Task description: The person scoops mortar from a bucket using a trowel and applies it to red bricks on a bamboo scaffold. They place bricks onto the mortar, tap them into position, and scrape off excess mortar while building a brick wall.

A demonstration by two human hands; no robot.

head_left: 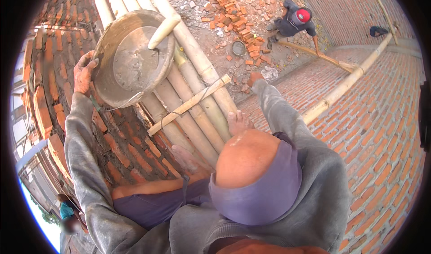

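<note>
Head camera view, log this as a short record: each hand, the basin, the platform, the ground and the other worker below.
Left hand: on the rim of the grey basin
Right hand: held out, away from the basin; grip unclear
Basin contents: wet grey mix
Platform: bamboo poles with a wooden crosspiece laid across
Ground: loose bricks, small round container
Co-worker: person in red cap, one hand at a wooden plank

No readable text — pale mark [302, 17] on red cap [305, 12] illegible.
</note>
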